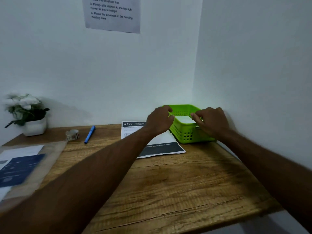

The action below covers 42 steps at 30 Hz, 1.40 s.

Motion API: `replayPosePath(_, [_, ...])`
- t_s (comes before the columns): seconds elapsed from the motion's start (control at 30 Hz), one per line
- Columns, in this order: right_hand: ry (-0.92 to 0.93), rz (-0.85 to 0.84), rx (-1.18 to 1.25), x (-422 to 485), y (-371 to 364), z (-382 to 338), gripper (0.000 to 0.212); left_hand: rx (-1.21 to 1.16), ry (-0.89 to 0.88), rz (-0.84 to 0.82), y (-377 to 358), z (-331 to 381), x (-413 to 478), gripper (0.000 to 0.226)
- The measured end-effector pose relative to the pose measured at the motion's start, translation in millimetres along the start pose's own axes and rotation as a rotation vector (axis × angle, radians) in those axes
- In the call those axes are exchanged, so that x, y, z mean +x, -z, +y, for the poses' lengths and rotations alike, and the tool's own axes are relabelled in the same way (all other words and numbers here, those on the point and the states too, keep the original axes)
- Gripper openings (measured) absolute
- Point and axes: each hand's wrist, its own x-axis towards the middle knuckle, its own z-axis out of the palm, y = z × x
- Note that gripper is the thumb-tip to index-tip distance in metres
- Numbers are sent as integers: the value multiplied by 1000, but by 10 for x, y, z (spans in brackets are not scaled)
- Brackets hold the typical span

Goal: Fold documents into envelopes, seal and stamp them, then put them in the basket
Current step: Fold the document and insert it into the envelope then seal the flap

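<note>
— Where are your hands?

— The 2 are over the green basket (185, 135), which stands in the far right corner of the bench (168, 183). My left grip (159, 121) is at its left rim and my right grip (211, 122) at its right rim.

— Do they hold something?

— No. The fingers of each are loosely curled and nothing is between them. Whether they touch the rim, I cannot tell.

— And the envelope?

— 1 white envelope (184, 119) lies flat inside the basket. 1 printed document (162, 147) lies on the bench just beside it, partly hidden by my left forearm.
</note>
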Motion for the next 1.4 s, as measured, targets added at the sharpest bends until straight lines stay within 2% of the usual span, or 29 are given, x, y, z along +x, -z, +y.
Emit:
replayPosePath(0.07, [66, 104, 91, -7, -63, -140, 40, 23, 28, 27, 96, -192, -59, 31])
replayPosePath(0.17, [338, 200, 227, -47, -80, -451, 28, 123, 66, -4, 246, -496, -185, 24])
replayPosePath(0.23, [474, 14, 360, -109, -103, -687, 24, 195, 62, -100, 319, -706, -295, 21])
replayPosePath(0.3, [472, -295, 413, -199, -151, -870, 30, 261, 52, -212, 369, -897, -424, 29])
replayPosePath(0.33, [482, -392, 363, -238, -200, -919, 37, 304, 58, -256, 390, -967, -499, 35])
replayPosePath(0.4, [511, -468, 270, -292, -292, -974, 48, 372, 78, -302, 439, -1096, -636, 46])
replayPosePath(0.5, [525, -470, 276, -309, -322, -1044, 38, 314, 107, -388, 528, -1206, -780, 55])
replayPosePath(0.6, [595, -355, 227, -326, -337, -1127, 25, 246, 106, -449, 628, -1274, -856, 56])
replayPosePath(0.7, [574, -259, 262, -372, -301, -1236, 24, 227, 79, -429, 729, -1285, -896, 50])
replayPosePath(0.8, [578, -196, 304, -473, -172, -1358, 31, 263, 25, -392, 841, -1275, -946, 37])
replayPosePath(0.9, [618, -258, 362, -602, 26, -1502, 32, 300, -58, -356, 951, -1289, -1033, 29])
replayPosePath(1.0, [683, -441, 441, -690, 200, -1625, 30, 342, -149, -373, 1054, -1277, -1148, 25])
replayPosePath(1.07, [641, -551, 574, -649, 265, -1636, 27, 437, -215, -392, 1114, -1254, -1227, 23])
replayPosePath(1.17, [410, -586, 817, -481, 109, -1520, 15, 573, -349, -375, 1139, -1247, -1359, 23])
replayPosePath(1.27, [209, -523, 816, -252, -234, -1321, 12, 605, -397, -366, 1141, -1257, -1444, 25])
replayPosePath(1.33, [143, -579, 756, -143, -385, -1257, 22, 575, -385, -383, 1179, -1250, -1460, 24])
replayPosePath(1.4, [92, -673, 764, -53, -515, -1239, 24, 545, -374, -415, 1230, -1242, -1446, 22])
